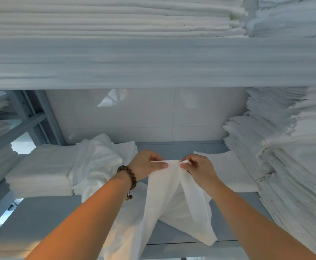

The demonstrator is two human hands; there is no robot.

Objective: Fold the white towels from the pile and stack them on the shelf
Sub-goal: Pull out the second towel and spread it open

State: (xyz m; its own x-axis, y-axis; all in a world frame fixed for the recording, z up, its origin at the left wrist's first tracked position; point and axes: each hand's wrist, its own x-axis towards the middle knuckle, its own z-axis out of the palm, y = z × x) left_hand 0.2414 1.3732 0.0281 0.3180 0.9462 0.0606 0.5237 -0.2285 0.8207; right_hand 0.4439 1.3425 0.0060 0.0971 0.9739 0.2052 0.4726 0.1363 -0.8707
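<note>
A white towel (pixel 164 196) hangs in front of me above the grey shelf (pixel 48 214). My left hand (pixel 146 164) pinches its top edge on the left. My right hand (pixel 198 169) pinches the other top corner, close beside the left. The cloth drapes down onto the shelf and over its front edge. A loose pile of unfolded white towels (pixel 95 162) lies to the left of my hands. A folded stack (pixel 41 173) sits at the far left of the shelf, and a flat folded towel (pixel 228 171) lies to the right.
Tall stacks of folded white linen (pixel 284 156) fill the right side of the shelf. The upper shelf board (pixel 153 62) runs overhead and carries more folded linen (pixel 106 17). A metal upright (pixel 33 117) stands at the left, and a white tiled wall (pixel 144 117) closes the back.
</note>
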